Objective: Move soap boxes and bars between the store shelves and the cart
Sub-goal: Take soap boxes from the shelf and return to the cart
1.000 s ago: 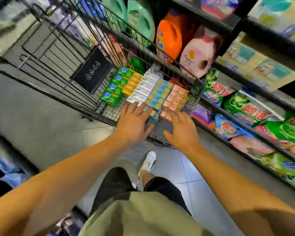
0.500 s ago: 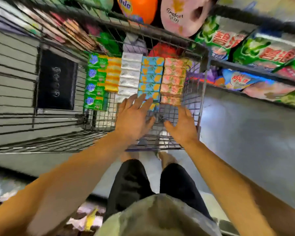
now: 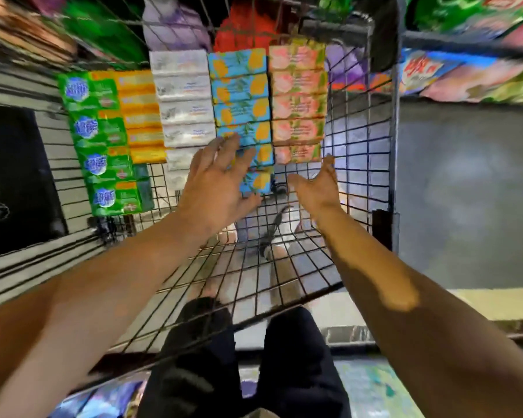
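Inside the wire cart (image 3: 360,152) lie neat rows of soap: green bars (image 3: 100,146), orange-yellow boxes (image 3: 139,116), white boxes (image 3: 183,99), blue boxes with yellow fruit (image 3: 239,89) and pink boxes (image 3: 298,98). My left hand (image 3: 216,184) hovers with fingers spread over the near end of the blue and white rows. My right hand (image 3: 317,185) is open, palm turned inward, just below the nearest pink box. Neither hand holds anything. The nearest blue box (image 3: 258,182) sits between both hands.
Store shelves (image 3: 465,40) with bright detergent bags run along the top and right, blurred. A black panel (image 3: 15,182) hangs on the cart's left side. The bare wire bottom of the cart (image 3: 254,267) shows my legs and shoes beneath. Grey floor lies right of the cart.
The view has tilted down over the cart. Both hands reached further into the basket toward the near ends of the soap rows, and the right hand turned palm inward.
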Demonstrator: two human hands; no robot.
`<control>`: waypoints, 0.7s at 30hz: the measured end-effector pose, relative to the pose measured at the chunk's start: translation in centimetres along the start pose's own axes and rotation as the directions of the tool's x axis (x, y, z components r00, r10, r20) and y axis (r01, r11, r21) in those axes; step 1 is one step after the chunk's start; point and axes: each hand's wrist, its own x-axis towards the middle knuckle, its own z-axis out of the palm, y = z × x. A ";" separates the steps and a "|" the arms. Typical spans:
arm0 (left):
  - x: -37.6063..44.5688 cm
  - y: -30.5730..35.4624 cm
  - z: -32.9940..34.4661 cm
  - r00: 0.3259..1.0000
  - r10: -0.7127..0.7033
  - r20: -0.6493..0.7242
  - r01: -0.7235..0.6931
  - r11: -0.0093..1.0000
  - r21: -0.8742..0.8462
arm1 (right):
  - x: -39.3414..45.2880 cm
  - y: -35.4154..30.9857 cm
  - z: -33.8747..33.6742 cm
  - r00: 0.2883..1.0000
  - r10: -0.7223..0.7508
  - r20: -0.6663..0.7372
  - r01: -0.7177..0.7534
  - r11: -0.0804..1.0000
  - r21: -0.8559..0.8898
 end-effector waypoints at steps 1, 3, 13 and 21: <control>0.2 -0.3 0.6 1.000 0.019 -0.007 -0.019 1.000 0.007 | 0.5 0.1 0.1 1.000 0.005 -0.007 -0.005 1.000 0.015; 0.6 -0.8 1.6 0.999 0.032 -0.006 -0.032 0.999 0.020 | 1.0 0.1 0.5 1.000 -0.001 -0.021 0.002 0.999 0.042; 1.3 -0.6 3.0 0.993 -0.028 -0.112 0.031 0.999 0.019 | 2.3 2.6 1.5 0.984 -0.140 -0.110 0.118 0.974 -0.192; 1.3 -0.3 2.5 0.994 -0.025 -0.104 0.026 1.000 0.006 | 2.7 3.3 1.1 0.918 -0.316 -0.237 0.177 0.866 -0.468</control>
